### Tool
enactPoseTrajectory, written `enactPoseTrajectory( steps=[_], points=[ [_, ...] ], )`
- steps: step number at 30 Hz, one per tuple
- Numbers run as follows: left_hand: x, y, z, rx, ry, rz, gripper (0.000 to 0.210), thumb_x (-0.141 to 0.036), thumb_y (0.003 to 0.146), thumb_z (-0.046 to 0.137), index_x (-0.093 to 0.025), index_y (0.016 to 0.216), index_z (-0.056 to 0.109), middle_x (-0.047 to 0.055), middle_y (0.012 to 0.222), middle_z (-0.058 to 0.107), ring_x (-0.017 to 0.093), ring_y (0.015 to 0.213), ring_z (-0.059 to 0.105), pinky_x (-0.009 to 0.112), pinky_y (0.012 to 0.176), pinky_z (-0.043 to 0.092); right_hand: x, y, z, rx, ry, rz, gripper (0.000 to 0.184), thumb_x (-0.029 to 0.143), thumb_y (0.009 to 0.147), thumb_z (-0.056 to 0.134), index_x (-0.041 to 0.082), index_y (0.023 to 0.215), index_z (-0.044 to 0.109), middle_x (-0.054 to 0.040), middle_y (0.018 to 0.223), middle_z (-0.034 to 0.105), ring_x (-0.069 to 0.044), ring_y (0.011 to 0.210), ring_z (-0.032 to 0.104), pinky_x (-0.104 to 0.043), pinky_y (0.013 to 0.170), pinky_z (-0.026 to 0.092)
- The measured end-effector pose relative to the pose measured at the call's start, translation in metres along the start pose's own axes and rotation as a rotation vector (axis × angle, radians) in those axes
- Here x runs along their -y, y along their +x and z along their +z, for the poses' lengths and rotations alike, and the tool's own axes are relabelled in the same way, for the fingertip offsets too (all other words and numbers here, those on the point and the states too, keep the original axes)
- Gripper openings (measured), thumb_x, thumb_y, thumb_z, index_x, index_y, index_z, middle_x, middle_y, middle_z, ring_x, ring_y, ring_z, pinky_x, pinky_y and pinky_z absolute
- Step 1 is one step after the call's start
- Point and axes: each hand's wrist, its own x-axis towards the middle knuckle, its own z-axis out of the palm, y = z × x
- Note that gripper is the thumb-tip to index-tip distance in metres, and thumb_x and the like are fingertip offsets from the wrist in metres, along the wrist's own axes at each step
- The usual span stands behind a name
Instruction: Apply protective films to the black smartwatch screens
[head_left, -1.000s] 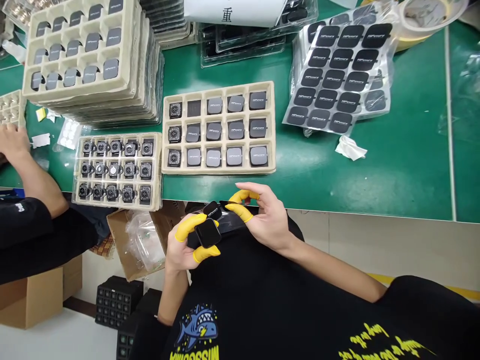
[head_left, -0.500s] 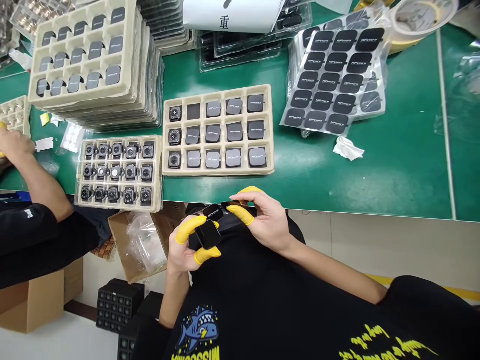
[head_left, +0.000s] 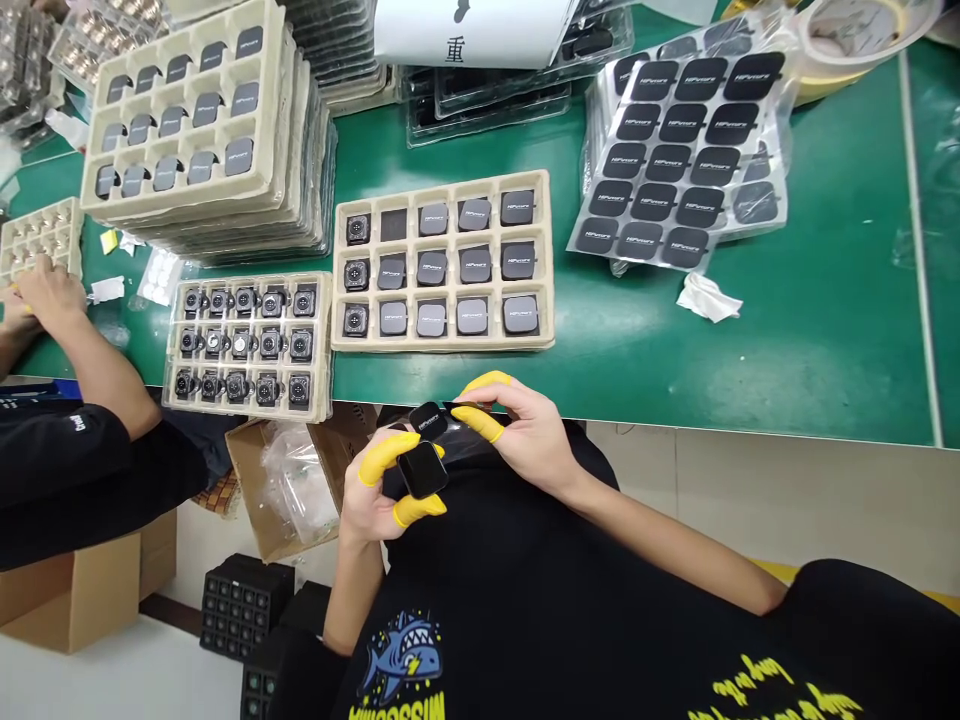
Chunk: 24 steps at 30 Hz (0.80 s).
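My left hand (head_left: 390, 490), with yellow finger cots, holds a square smartwatch body (head_left: 423, 470) between thumb and fingers, its black glossy screen facing up. Just beyond it is a black rounded-square sticker (head_left: 428, 419) with white lettering, which appears to be on a clear film sheet (head_left: 463, 446) over my lap. My right hand (head_left: 525, 430) pinches a thin dark film piece (head_left: 454, 405), seen nearly edge-on, at the table's front edge. Ahead on the table is a beige tray (head_left: 444, 343) of watches, most with lettered screen covers and a few with their sensor backs up.
Left of that tray lies a smaller lidded tray (head_left: 247, 408) of watches, with a tall tray stack (head_left: 225, 215) behind. Sticker sheets (head_left: 679, 165), a crumpled white scrap (head_left: 709, 298) and tape rolls (head_left: 862, 40) lie right. A co-worker's hands (head_left: 52, 295) are far left.
The view has shifted slightly, so the table's contents appear a little further right. My right hand has drawn the dark film piece slightly toward the sticker; the left hand still holds the watch.
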Motion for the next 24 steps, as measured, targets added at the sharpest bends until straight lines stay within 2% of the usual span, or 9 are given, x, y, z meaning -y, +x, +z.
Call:
enactPoseTrajectory(
  steps=[3,5,10,15,17,20,22,24],
  points=[
    [-0.007,0.012,-0.010,0.045,0.071,0.086,0.066,-0.066,0.090,0.089,-0.026,0.141,0.076,0.006,0.104,0.086,0.026,0.098,0.084,0.070,0.125,0.057,0.003,0.001,-0.002,-0.008,-0.005,-0.013,0.037,0.064,0.099,0.084,0.027,0.094,0.088,-0.0061,0.090,0.082,-0.023,0.084,0.076,-0.037,0.075,0.062],
    [-0.015,0.023,-0.015,0.062,0.051,0.123,0.063,-0.066,0.095,0.084,-0.027,0.143,0.074,0.004,0.101,0.086,0.024,0.090,0.084,0.075,0.132,0.047,0.006,0.002,-0.005,0.015,0.001,-0.005,0.036,0.063,0.099,0.085,0.027,0.093,0.088,-0.0061,0.090,0.083,-0.022,0.083,0.076,-0.038,0.077,0.063],
    [-0.022,0.052,-0.016,0.285,-0.141,0.141,0.066,-0.064,0.098,0.082,-0.024,0.149,0.070,0.006,0.101,0.087,0.024,0.089,0.086,0.068,0.133,0.050,0.018,0.005,-0.009,0.163,0.082,0.100,0.035,0.061,0.096,0.089,0.026,0.093,0.089,-0.0065,0.090,0.082,-0.022,0.083,0.075,-0.037,0.080,0.062],
    [-0.010,0.062,-0.009,0.396,-0.235,0.093,0.071,-0.064,0.092,0.088,-0.022,0.147,0.072,0.009,0.104,0.088,0.028,0.097,0.088,0.062,0.131,0.054,0.024,0.009,-0.009,0.332,0.352,0.400,0.042,0.063,0.080,0.100,0.023,0.089,0.088,-0.0054,0.090,0.082,-0.020,0.079,0.073,-0.034,0.075,0.061],
    [-0.006,0.059,-0.005,0.403,-0.282,0.058,0.073,-0.065,0.090,0.089,-0.023,0.146,0.073,0.011,0.109,0.088,0.028,0.101,0.088,0.056,0.126,0.059,0.023,0.008,-0.009,0.381,0.418,0.481,0.043,0.062,0.080,0.100,0.022,0.089,0.088,-0.0050,0.089,0.082,-0.019,0.076,0.072,-0.033,0.073,0.060],
    [-0.003,0.053,0.002,0.377,-0.388,0.031,0.071,-0.065,0.089,0.090,-0.023,0.144,0.075,0.013,0.115,0.087,0.028,0.102,0.087,0.045,0.107,0.069,0.017,0.006,-0.009,0.408,0.430,0.509,0.044,0.065,0.084,0.096,0.022,0.091,0.089,-0.0071,0.095,0.085,-0.021,0.081,0.074,-0.035,0.076,0.060],
    [-0.003,0.051,0.005,0.356,-0.430,0.019,0.069,-0.064,0.089,0.091,-0.023,0.143,0.076,0.012,0.111,0.086,0.027,0.099,0.086,0.043,0.101,0.069,0.013,0.004,-0.009,0.410,0.419,0.520,0.045,0.066,0.084,0.095,0.022,0.094,0.090,-0.0091,0.103,0.087,-0.023,0.087,0.076,-0.037,0.080,0.061],
    [-0.005,0.050,0.007,0.341,-0.441,0.013,0.068,-0.062,0.088,0.092,-0.023,0.142,0.076,0.009,0.103,0.084,0.026,0.096,0.084,0.046,0.103,0.068,0.010,0.003,-0.008,0.409,0.407,0.530,0.047,0.067,0.083,0.095,0.022,0.096,0.090,-0.0099,0.104,0.088,-0.024,0.089,0.077,-0.038,0.082,0.062]
  ],
)
